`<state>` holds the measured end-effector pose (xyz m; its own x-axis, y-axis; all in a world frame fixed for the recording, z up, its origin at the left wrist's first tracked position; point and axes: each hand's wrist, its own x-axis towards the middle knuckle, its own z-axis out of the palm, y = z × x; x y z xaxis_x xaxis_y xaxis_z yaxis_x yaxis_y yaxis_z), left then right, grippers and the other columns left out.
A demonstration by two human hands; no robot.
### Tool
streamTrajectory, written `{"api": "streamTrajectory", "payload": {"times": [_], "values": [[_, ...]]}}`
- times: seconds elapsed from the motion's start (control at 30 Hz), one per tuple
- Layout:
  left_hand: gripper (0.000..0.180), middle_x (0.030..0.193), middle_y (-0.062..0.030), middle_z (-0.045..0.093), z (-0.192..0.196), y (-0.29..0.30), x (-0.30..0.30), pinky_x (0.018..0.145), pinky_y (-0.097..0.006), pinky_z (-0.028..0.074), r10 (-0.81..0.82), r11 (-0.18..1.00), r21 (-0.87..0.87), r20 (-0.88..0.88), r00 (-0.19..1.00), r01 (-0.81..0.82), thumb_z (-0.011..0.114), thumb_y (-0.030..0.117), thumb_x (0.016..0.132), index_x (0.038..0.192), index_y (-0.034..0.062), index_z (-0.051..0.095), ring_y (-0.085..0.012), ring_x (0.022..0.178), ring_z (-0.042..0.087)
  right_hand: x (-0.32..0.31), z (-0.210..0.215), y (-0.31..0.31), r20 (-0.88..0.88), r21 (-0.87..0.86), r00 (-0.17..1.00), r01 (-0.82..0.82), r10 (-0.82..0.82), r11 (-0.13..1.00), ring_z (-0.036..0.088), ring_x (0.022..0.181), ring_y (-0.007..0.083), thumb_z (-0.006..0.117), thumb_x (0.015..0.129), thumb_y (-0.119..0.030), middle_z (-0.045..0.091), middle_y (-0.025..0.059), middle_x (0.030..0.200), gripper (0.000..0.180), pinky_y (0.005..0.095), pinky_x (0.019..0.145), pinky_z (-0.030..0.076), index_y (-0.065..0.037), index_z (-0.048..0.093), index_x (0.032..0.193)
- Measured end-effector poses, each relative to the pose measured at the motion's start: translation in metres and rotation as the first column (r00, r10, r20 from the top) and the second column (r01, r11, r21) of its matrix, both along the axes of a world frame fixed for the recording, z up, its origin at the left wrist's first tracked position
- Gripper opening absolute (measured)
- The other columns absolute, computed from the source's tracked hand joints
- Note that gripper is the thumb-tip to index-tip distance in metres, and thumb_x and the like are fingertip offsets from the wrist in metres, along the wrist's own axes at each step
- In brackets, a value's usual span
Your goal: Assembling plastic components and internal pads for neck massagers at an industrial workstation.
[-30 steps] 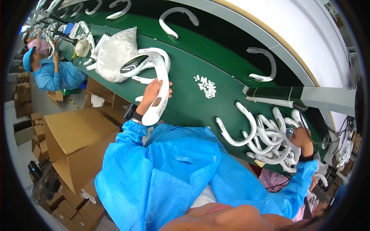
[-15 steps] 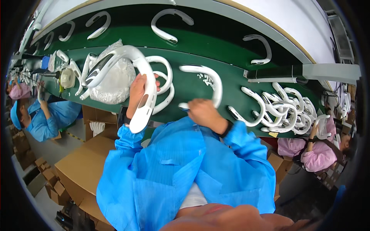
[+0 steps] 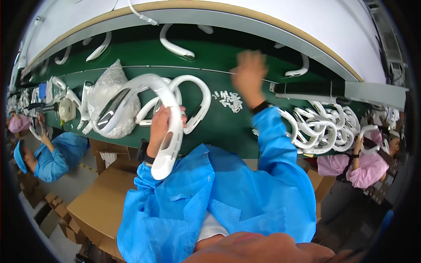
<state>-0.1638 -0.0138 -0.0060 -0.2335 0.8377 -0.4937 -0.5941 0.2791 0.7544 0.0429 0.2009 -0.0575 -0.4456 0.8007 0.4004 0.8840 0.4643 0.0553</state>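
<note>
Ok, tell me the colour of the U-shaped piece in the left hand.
White, with a dark glossy inner strip; the U-shaped piece in the left hand shows in the head view.

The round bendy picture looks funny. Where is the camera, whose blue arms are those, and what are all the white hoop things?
The camera sits on a person's head and looks down, so its wide lens bends straight edges. The blue sleeves are that person's own arms. The left hand has a grip on a white curved plastic neck-band piece. The right hand is lifted over the long green belt table; it is blurred, and I can't see anything in it. More white hoops lie on the belt, with a big pile of white hoops at the right, a clear plastic bag at the left, and small white bits in the middle. Other workers sit at both sides.
</note>
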Motion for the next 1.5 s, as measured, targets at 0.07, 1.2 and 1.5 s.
{"api": "streamTrajectory", "payload": {"times": [0.07,1.2,1.5], "values": [[0.036,0.093,-0.0141,0.059,-0.007,0.008,0.014,0.061,-0.029,0.052,0.003,0.999,0.034,0.102,0.995,-0.006,0.039,0.031,0.098,0.108,-0.0026,0.049,-0.0179,0.075,0.059,0.076,-0.058,0.101,0.237,-0.239,0.742,0.670,-0.627,0.703,0.027,0.127,0.0508,0.060,0.077,-0.031,0.041,0.0256,0.131,0.049,0.0689,0.090,0.032,-0.001,0.055,0.116],[0.032,0.099,-0.0131,0.062,-0.003,0.057,0.012,0.068,-0.033,0.057,-0.260,0.963,0.110,0.114,0.959,0.248,0.046,0.023,0.096,0.116,-0.0013,0.051,-0.0214,0.084,0.065,0.076,-0.078,-0.184,-0.523,-0.607,0.581,0.258,-0.623,0.751,0.055,0.094,0.0362,0.070,0.078,-0.020,0.056,0.0225,0.102,0.044,0.0420,0.083,0.045,-0.006,0.053,0.115],[0.043,0.104,-0.0106,0.064,-0.016,0.054,0.059,0.074,-0.031,0.056,-0.342,0.932,0.196,0.192,0.920,0.305,0.071,0.001,0.077,0.116,-0.0001,0.055,-0.0168,0.090,0.064,0.079,0.021,-0.161,-0.573,-0.705,0.689,-0.138,-0.443,0.696,0.064,0.065,0.0227,0.071,0.079,-0.021,0.065,0.0194,0.086,0.049,0.0303,0.054,0.050,-0.001,0.054,0.121]]}}
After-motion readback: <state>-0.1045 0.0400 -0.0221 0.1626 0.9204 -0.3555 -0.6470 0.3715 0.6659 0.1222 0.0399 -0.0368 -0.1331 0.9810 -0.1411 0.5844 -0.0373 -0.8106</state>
